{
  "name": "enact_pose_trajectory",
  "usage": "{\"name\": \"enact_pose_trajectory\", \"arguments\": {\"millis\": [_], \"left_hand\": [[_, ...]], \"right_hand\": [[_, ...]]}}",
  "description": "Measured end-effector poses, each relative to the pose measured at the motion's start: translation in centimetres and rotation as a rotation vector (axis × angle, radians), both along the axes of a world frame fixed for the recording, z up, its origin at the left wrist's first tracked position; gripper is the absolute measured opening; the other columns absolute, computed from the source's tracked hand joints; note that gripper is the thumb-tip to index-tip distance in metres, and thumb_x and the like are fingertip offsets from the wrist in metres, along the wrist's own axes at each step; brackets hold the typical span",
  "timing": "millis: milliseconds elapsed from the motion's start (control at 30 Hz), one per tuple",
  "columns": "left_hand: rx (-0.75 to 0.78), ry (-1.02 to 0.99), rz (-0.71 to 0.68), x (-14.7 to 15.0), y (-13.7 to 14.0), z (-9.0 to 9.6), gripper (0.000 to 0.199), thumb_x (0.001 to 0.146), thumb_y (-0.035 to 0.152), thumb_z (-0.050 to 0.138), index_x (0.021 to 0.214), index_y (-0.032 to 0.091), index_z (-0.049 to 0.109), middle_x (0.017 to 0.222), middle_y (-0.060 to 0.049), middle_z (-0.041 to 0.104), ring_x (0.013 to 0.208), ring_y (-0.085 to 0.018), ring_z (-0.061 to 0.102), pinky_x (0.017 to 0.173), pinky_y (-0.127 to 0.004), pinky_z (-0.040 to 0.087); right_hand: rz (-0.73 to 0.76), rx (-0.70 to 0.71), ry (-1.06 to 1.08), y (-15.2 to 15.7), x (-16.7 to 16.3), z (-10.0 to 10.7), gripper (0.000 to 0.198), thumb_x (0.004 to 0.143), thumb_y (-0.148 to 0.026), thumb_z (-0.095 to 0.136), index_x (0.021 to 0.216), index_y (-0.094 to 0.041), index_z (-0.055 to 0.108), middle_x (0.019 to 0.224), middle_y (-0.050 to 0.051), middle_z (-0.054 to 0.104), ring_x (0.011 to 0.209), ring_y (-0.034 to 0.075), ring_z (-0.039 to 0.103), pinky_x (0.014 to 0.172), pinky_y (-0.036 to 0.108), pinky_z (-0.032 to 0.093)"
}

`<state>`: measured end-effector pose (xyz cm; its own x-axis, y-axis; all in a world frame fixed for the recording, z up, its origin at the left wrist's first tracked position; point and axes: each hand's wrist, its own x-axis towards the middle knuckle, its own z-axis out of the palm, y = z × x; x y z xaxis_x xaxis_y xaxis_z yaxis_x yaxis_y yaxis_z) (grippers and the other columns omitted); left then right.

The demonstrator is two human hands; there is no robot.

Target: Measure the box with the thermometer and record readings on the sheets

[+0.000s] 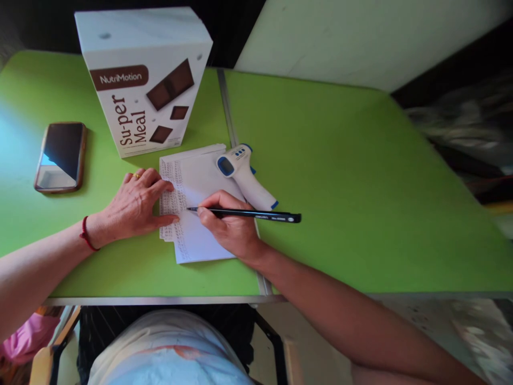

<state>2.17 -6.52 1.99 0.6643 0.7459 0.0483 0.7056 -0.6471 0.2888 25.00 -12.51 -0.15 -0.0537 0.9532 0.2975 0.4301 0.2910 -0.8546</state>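
My right hand (230, 224) is closed round a black pen (256, 214), its tip touching the white paper (204, 243) beside a band of small handwritten marks. The pen's back end points to the right. My left hand (138, 206) lies on the left edge of the sheets, thumb and fingers spread apart, with a ring and a red wrist string. A white and blue infrared thermometer (252, 182) rests partly over the paper's upper right side, just beyond my right hand. Under my hands, part of the paper is hidden.
A tall white NutriMotion box (132, 107) stands behind the paper. To the left lies a smartphone (62, 158), screen up. Everything is on a green table (352, 187) with a metal seam running across it. A pale wall (320, 43) rises behind.
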Motion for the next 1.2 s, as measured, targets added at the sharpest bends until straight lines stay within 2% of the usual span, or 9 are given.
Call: {"name": "enact_pose_trajectory", "arguments": {"millis": [500, 833, 933, 1033, 1133, 1200], "left_hand": [[-0.008, 0.022, 0.004, 0.2, 0.0, 0.2, 0.055, 0.087, 0.053, 0.078, 0.129, 0.019, 0.069, 0.116, -0.015, 0.062, 0.110, -0.037, 0.057, 0.098, -0.052, 0.044], [0.017, -0.017, -0.024, 0.0, 0.0, -0.1, 0.054, 0.086, 0.054, 0.078, 0.126, 0.018, 0.069, 0.115, -0.015, 0.063, 0.108, -0.037, 0.058, 0.096, -0.054, 0.047], [0.034, -0.194, -0.005, -0.4, 0.2, -0.1, 0.036, 0.092, 0.046, 0.070, 0.114, 0.018, 0.066, 0.105, -0.011, 0.064, 0.099, -0.030, 0.060, 0.090, -0.048, 0.050], [0.178, -0.555, 0.091, -1.2, 1.0, -0.3, 0.022, 0.100, 0.042, 0.059, 0.107, 0.022, 0.059, 0.096, -0.005, 0.060, 0.084, -0.022, 0.057, 0.078, -0.039, 0.049], [0.396, -0.919, 0.171, -2.0, 2.4, -0.6, 0.030, 0.098, 0.052, 0.068, 0.101, 0.025, 0.055, 0.089, -0.001, 0.052, 0.076, -0.018, 0.050, 0.070, -0.036, 0.043], [0.412, -1.056, 0.221, -2.5, 3.4, -0.8, 0.037, 0.094, 0.055, 0.076, 0.097, 0.026, 0.054, 0.087, 0.000, 0.048, 0.074, -0.017, 0.046, 0.069, -0.035, 0.041]], "right_hand": [[0.012, -0.022, -0.030, 0.1, 0.2, -0.1, 0.017, 0.088, -0.036, 0.067, 0.076, -0.026, 0.063, 0.061, -0.003, 0.065, 0.053, 0.014, 0.053, 0.053, 0.026, 0.047], [-0.030, 0.092, -0.007, 0.1, 0.4, -0.3, 0.011, 0.091, -0.029, 0.067, 0.081, -0.026, 0.065, 0.064, -0.004, 0.066, 0.054, 0.014, 0.057, 0.054, 0.026, 0.049], [-0.050, 0.186, -0.081, 0.4, 0.9, -0.1, 0.007, 0.097, -0.030, 0.065, 0.093, -0.026, 0.069, 0.074, -0.002, 0.070, 0.063, 0.016, 0.063, 0.063, 0.028, 0.055], [-0.038, 0.338, -0.210, 1.0, 1.8, -0.3, 0.014, 0.102, -0.026, 0.060, 0.107, -0.025, 0.073, 0.094, 0.005, 0.075, 0.084, 0.020, 0.072, 0.082, 0.035, 0.062], [-0.009, 0.449, -0.362, 1.7, 2.6, -1.2, 0.030, 0.104, -0.016, 0.050, 0.124, -0.023, 0.072, 0.108, 0.010, 0.073, 0.101, 0.024, 0.073, 0.091, 0.040, 0.064], [0.015, 0.455, -0.480, 1.9, 2.9, -1.7, 0.039, 0.105, -0.010, 0.043, 0.132, -0.020, 0.070, 0.111, 0.012, 0.072, 0.105, 0.025, 0.071, 0.092, 0.042, 0.064]]}}
